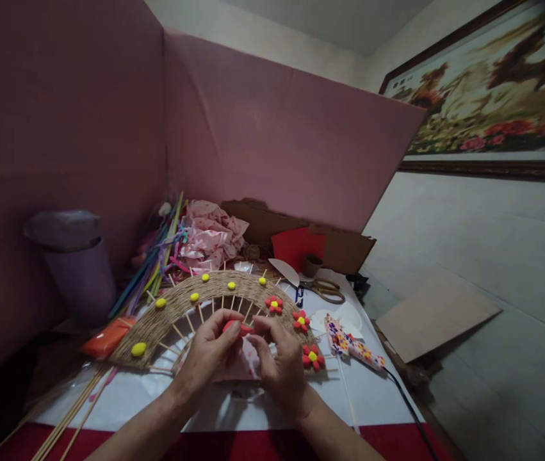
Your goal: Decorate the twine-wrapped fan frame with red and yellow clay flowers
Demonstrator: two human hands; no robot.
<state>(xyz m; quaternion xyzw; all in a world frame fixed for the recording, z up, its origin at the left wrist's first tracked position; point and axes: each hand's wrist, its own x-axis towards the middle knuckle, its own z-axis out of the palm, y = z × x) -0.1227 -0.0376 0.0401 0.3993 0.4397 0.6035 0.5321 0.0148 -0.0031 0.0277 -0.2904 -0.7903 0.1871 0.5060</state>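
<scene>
My left hand (205, 353) is closed on a soft red lump that looks like modelling clay (244, 329). At the lump's right end, the fingers of my right hand (280, 363) are pinched together on it. Behind both hands lies a fan-shaped arch of woven twine (159, 323) with thin sticks poking out of its edges. Yellow dots (138, 349) are spaced along its left and top. Down its right side sit three red flowers (301, 321) with yellow centres. Below my fingers is a pink spotted wrapper (249, 358), partly covered by the hands.
A patterned glue gun (353, 342) with a black cord lies at the right, near scissors (326, 291). An orange packet (107, 338) and wooden sticks (68, 416) are at the left. A purple bin (80, 278) stands beyond. Crumpled pink paper (212, 235) and red card (296, 246) are at the back.
</scene>
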